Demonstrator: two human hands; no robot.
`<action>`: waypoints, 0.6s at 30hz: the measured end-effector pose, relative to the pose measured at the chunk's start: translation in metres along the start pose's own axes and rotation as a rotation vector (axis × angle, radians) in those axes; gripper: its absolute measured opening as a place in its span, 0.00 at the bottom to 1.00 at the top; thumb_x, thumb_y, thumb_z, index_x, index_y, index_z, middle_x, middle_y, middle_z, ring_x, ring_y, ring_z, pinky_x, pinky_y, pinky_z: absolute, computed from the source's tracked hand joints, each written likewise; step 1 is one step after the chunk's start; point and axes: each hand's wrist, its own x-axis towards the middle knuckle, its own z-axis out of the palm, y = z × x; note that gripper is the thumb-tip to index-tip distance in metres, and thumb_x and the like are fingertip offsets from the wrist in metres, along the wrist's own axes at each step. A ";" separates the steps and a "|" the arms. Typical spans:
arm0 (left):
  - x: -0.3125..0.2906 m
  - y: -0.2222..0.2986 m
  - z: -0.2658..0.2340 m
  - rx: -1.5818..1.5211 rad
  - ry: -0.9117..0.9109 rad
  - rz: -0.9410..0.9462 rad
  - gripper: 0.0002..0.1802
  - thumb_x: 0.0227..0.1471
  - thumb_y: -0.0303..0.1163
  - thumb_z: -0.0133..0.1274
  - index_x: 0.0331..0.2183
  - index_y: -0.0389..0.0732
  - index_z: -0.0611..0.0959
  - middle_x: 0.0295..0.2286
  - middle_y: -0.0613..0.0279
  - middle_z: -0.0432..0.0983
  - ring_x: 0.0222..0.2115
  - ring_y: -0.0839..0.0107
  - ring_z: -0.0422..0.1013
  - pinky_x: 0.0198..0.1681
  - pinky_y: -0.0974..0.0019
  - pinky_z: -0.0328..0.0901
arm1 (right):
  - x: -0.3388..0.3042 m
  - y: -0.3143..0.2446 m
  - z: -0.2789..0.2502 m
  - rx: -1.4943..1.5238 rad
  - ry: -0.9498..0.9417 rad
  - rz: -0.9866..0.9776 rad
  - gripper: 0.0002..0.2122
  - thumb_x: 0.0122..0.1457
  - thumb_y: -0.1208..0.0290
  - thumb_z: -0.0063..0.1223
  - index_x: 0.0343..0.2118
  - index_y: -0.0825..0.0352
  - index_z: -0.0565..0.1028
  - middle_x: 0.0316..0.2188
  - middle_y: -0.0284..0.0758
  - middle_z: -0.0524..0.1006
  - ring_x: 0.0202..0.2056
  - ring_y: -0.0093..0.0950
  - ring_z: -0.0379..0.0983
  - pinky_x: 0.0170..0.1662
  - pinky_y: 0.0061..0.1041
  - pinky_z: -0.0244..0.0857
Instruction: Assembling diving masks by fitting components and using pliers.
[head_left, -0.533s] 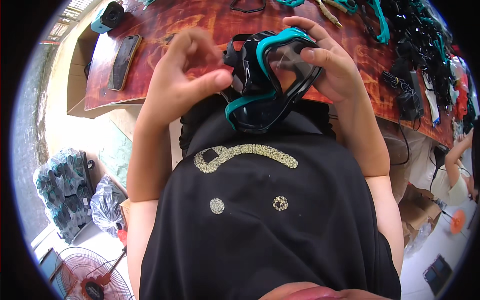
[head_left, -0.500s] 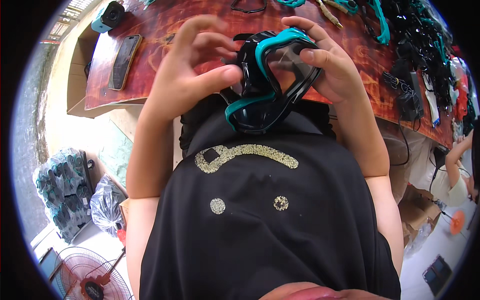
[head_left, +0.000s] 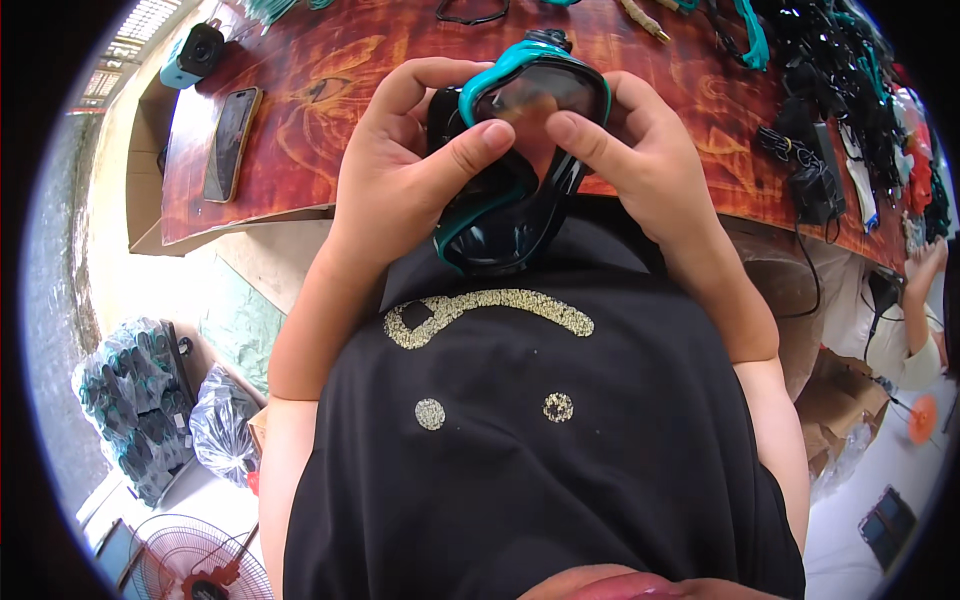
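A diving mask (head_left: pixel 510 235) with a black skirt, teal frame and clear lens is held upright on its side between my two hands, just past the table's near edge. My left hand (head_left: pixel 420 150) grips its left side, thumb against the frame and fingers behind. On the other side, my right hand (head_left: pixel 640 150) holds the upper right rim, its thumb lying over the lens. Both thumbs point toward each other across the mask. The fingers behind the mask are partly hidden.
A reddish wooden table (head_left: pixel 320 120) carries a phone (head_left: pixel 232 145) and a small teal camera-like box (head_left: pixel 192 55) at left. Black and teal parts (head_left: pixel 840 60) heap at right, near a black adapter (head_left: pixel 815 185). A fan (head_left: pixel 200 560) and bagged masks (head_left: pixel 135 405) stand lower left. Another person's arm (head_left: pixel 918 300) shows at right.
My left hand has closed onto the mask's left side. The mask has turned slightly more upright, and my right thumb has moved inward over the lens.
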 end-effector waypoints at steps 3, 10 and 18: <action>-0.003 0.003 0.002 0.000 0.010 0.002 0.24 0.52 0.25 0.65 0.50 0.36 0.73 0.41 0.61 0.78 0.42 0.76 0.74 0.46 0.72 0.69 | 0.004 -0.006 0.006 -0.034 0.001 -0.032 0.21 0.50 0.61 0.73 0.35 0.71 0.73 0.26 0.31 0.78 0.28 0.17 0.75 0.30 0.18 0.69; -0.012 0.007 0.007 0.018 0.018 0.098 0.25 0.50 0.25 0.67 0.49 0.36 0.74 0.40 0.61 0.79 0.42 0.76 0.75 0.47 0.71 0.70 | 0.000 -0.012 0.010 0.087 -0.091 -0.014 0.21 0.49 0.62 0.74 0.33 0.68 0.71 0.26 0.31 0.78 0.27 0.16 0.75 0.27 0.17 0.68; -0.012 0.017 0.010 0.017 -0.081 0.039 0.23 0.53 0.25 0.63 0.49 0.37 0.73 0.41 0.61 0.77 0.42 0.76 0.74 0.48 0.71 0.69 | -0.005 -0.002 0.004 0.071 -0.073 0.068 0.20 0.50 0.61 0.73 0.35 0.68 0.73 0.27 0.30 0.78 0.28 0.16 0.75 0.31 0.17 0.69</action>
